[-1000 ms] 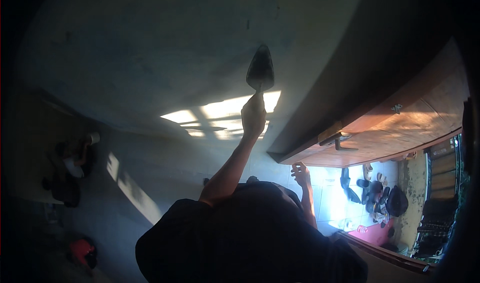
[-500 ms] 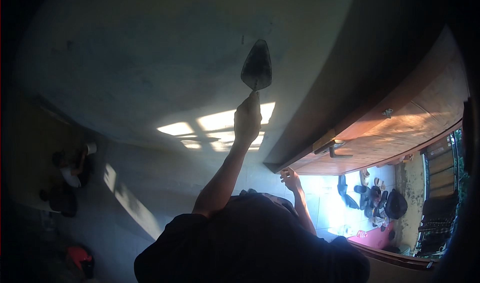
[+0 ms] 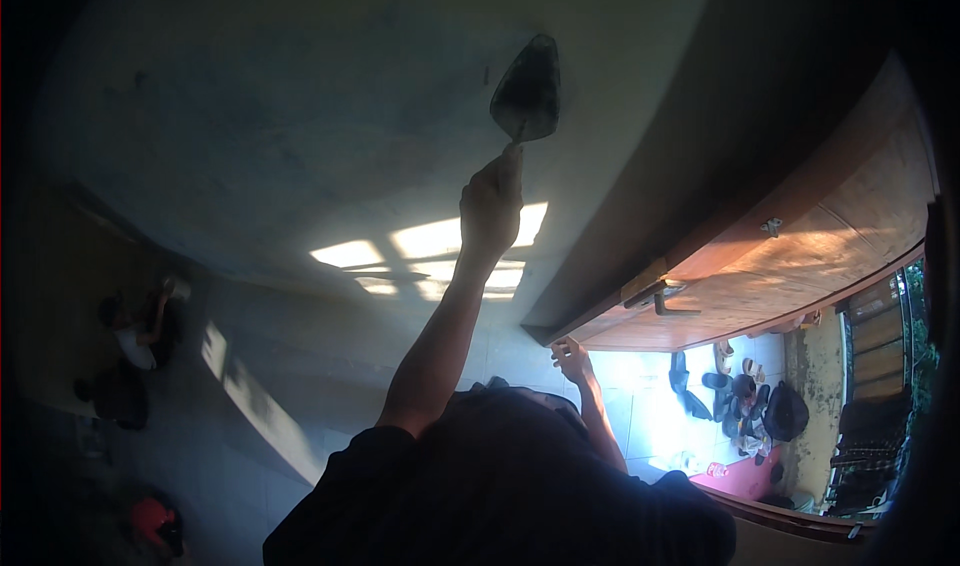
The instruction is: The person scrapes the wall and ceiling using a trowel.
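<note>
My left hand (image 3: 490, 206) is closed on the handle of a dark, pointed trowel (image 3: 527, 91), its blade against or just over the pale, mottled wall (image 3: 300, 126). Bright sunlit patches lie on the wall around my forearm. My right hand (image 3: 572, 361) is lower right, fingers curled but apart, at the lower edge of an open wooden door (image 3: 740, 266); whether it touches the edge is hard to tell.
At left, a person (image 3: 140, 331) crouches by a pale container; a dark shape (image 3: 115, 396) and a red item (image 3: 150, 516) are below. Several shoes and a black bag (image 3: 785, 411) lie on the sunlit tiled floor (image 3: 640, 396) beyond the door.
My left hand and trowel have moved upward along the wall and slightly left. My right hand has shifted left and down in view, closer to the door's end.
</note>
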The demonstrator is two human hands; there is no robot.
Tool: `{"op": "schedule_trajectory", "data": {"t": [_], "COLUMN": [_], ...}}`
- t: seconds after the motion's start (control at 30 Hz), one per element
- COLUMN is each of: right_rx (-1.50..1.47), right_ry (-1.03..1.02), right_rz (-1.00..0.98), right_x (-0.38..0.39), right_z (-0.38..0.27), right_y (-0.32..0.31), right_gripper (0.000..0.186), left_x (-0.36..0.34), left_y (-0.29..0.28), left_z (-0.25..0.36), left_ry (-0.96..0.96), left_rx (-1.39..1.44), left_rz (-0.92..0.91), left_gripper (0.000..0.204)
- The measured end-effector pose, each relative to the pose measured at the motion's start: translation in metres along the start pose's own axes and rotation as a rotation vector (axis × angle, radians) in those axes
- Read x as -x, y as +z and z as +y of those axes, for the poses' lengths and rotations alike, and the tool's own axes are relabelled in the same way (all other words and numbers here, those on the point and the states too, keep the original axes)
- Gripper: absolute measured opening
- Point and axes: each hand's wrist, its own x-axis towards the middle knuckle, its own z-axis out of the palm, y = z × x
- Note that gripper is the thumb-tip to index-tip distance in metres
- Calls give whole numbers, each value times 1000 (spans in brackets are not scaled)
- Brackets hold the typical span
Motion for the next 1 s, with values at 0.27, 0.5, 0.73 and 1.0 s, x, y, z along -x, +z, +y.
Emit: {"op": "schedule_trajectory", "data": {"t": [0.27,0.5,0.73,1.0], "right_rx": [-61,-31,-5,4], "right_ry": [0,18,-31,29], "right_rz": [28,23,28,13], "right_x": [7,6,6,12], "right_z": [-3,2,7,15], "right_y": [-1,-7,-7,-7], "right_gripper": [29,29,30,30], "left_x": [-3,3,-4,0], "left_y": [0,5,-1,-16], "left_z": [-9,-17,17,11], "left_ry": [91,63,120,29], "left_rx": [-68,-151,-93,-254], "left_rz": [71,160,165,55], "left_gripper": [62,62,62,42]}}
